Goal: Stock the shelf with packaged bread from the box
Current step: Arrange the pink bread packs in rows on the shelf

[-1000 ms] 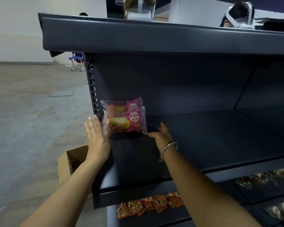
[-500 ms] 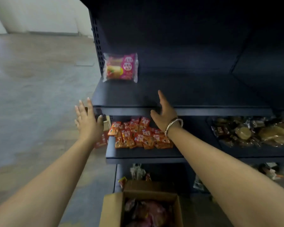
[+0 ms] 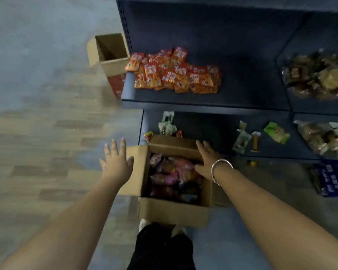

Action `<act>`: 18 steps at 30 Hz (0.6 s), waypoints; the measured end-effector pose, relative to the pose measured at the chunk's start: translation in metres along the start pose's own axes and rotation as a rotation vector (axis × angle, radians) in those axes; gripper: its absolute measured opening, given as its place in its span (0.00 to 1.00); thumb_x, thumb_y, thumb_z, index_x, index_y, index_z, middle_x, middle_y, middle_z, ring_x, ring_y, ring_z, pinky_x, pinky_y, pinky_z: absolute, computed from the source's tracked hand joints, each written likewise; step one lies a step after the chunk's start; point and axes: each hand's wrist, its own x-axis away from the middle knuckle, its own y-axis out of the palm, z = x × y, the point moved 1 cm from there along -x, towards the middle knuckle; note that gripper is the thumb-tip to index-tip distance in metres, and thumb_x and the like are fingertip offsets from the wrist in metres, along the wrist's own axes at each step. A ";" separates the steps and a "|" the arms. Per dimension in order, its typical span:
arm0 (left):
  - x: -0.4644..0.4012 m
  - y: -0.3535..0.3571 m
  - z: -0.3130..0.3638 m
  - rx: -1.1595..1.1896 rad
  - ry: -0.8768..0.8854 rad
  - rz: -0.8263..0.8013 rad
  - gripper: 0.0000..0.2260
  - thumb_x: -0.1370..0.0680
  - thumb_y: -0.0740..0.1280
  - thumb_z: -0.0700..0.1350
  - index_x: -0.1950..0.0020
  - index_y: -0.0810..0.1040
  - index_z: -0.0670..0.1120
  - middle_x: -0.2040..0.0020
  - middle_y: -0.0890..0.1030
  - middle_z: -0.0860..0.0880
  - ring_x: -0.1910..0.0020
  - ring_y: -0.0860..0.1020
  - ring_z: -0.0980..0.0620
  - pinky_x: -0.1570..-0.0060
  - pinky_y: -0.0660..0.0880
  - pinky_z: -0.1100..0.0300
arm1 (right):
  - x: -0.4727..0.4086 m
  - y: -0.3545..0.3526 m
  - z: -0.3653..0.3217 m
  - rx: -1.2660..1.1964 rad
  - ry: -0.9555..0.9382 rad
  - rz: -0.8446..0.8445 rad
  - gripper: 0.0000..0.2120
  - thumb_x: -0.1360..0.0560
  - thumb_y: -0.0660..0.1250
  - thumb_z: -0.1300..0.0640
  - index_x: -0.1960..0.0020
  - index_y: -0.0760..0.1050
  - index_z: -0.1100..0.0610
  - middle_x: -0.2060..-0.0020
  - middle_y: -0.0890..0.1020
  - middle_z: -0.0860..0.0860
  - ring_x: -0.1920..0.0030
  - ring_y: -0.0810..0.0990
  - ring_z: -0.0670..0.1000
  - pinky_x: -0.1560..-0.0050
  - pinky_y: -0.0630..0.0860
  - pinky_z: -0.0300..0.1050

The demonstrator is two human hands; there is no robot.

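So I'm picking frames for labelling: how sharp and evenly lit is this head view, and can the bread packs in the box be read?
Head view: motion-smeared, worst on the wooden floor; wide-angle bending at the shelf edges; dim lighting, no glare. The bread packs in the box show as pink blurs, print unreadable. Left hand and right hand are soft-edged but distinguishable.

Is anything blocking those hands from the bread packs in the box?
Nothing visible does. The box stands open, bread packs exposed; the left hand hovers over its flap, the right hand over its edge.
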 end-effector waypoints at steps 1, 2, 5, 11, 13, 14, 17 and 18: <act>0.000 0.018 -0.005 -0.026 -0.002 -0.036 0.29 0.19 0.52 0.52 0.23 0.39 0.50 0.22 0.41 0.46 0.23 0.40 0.43 0.28 0.50 0.40 | -0.007 0.021 0.008 0.000 0.024 -0.037 0.39 0.23 0.61 0.52 0.23 0.38 0.51 0.23 0.41 0.52 0.23 0.47 0.55 0.24 0.51 0.48; 0.000 0.035 -0.010 -0.045 -0.008 -0.068 0.28 0.19 0.52 0.51 0.23 0.40 0.50 0.22 0.41 0.46 0.23 0.40 0.43 0.28 0.50 0.40 | -0.015 0.041 0.014 -0.001 0.044 -0.073 0.39 0.23 0.61 0.52 0.23 0.38 0.51 0.23 0.42 0.53 0.23 0.48 0.55 0.24 0.52 0.48; -0.006 0.084 -0.021 -0.055 -0.008 -0.171 0.28 0.19 0.52 0.51 0.23 0.40 0.50 0.22 0.41 0.46 0.24 0.39 0.43 0.27 0.48 0.41 | -0.038 0.095 0.031 0.015 0.076 -0.153 0.40 0.24 0.62 0.53 0.24 0.38 0.52 0.23 0.42 0.52 0.23 0.46 0.55 0.24 0.52 0.46; -0.029 0.184 -0.047 0.006 0.010 -0.311 0.28 0.18 0.51 0.51 0.23 0.41 0.49 0.22 0.43 0.46 0.23 0.41 0.44 0.27 0.49 0.43 | -0.105 0.186 0.045 -0.082 0.129 -0.232 0.37 0.24 0.63 0.53 0.23 0.45 0.53 0.24 0.54 0.54 0.25 0.56 0.56 0.27 0.58 0.47; -0.042 0.215 -0.057 0.015 0.015 -0.340 0.28 0.18 0.51 0.51 0.23 0.41 0.48 0.22 0.43 0.46 0.23 0.42 0.44 0.27 0.49 0.45 | -0.132 0.217 0.048 -0.122 0.175 -0.259 0.35 0.24 0.63 0.50 0.23 0.48 0.52 0.25 0.57 0.54 0.26 0.58 0.58 0.28 0.61 0.51; -0.050 0.230 -0.061 0.014 0.024 -0.353 0.28 0.18 0.51 0.51 0.23 0.41 0.48 0.22 0.44 0.46 0.23 0.42 0.44 0.26 0.50 0.47 | -0.146 0.233 0.051 -0.131 0.188 -0.268 0.34 0.24 0.63 0.49 0.24 0.50 0.51 0.25 0.58 0.55 0.26 0.59 0.58 0.28 0.62 0.52; -0.078 0.264 -0.067 0.044 0.082 -0.346 0.27 0.18 0.51 0.50 0.23 0.42 0.47 0.22 0.45 0.46 0.23 0.43 0.45 0.26 0.49 0.50 | -0.185 0.273 0.059 -0.165 0.225 -0.296 0.29 0.24 0.62 0.50 0.26 0.58 0.54 0.29 0.65 0.57 0.30 0.66 0.58 0.30 0.66 0.51; -0.088 0.273 -0.066 0.065 0.112 -0.333 0.27 0.18 0.52 0.49 0.23 0.43 0.47 0.22 0.46 0.46 0.23 0.44 0.46 0.25 0.48 0.51 | -0.196 0.283 0.060 -0.193 0.241 -0.295 0.27 0.24 0.63 0.51 0.27 0.61 0.55 0.31 0.69 0.58 0.32 0.69 0.58 0.32 0.67 0.50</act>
